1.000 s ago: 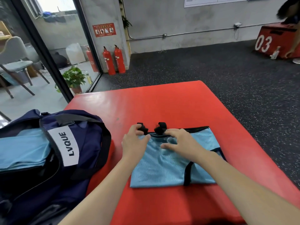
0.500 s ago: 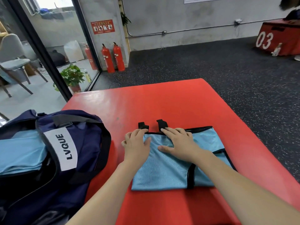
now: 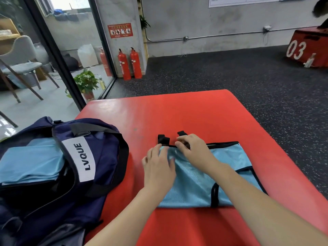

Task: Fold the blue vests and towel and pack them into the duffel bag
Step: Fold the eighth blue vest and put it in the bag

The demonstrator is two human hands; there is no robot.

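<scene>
Both hands moved: right hand (image 3: 192, 150) now pinches vest (image 3: 198, 183) strap (image 3: 182, 134); left hand (image 3: 158, 167) lies flat.

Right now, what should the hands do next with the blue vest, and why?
Probably fold the black straps back onto the vest. They poke out past its far edge, the right hand already curls at one, and the left hand lies flat on the cloth.

A folded blue vest (image 3: 209, 176) with black trim lies on a red bench (image 3: 195, 112). The left hand (image 3: 158, 167) rests flat on its left edge — the right hand (image 3: 193, 150) curls its fingers at the black straps (image 3: 164, 139). A navy duffel bag (image 3: 71, 166) sits open at left, blue fabric (image 3: 30, 162) inside.
</scene>
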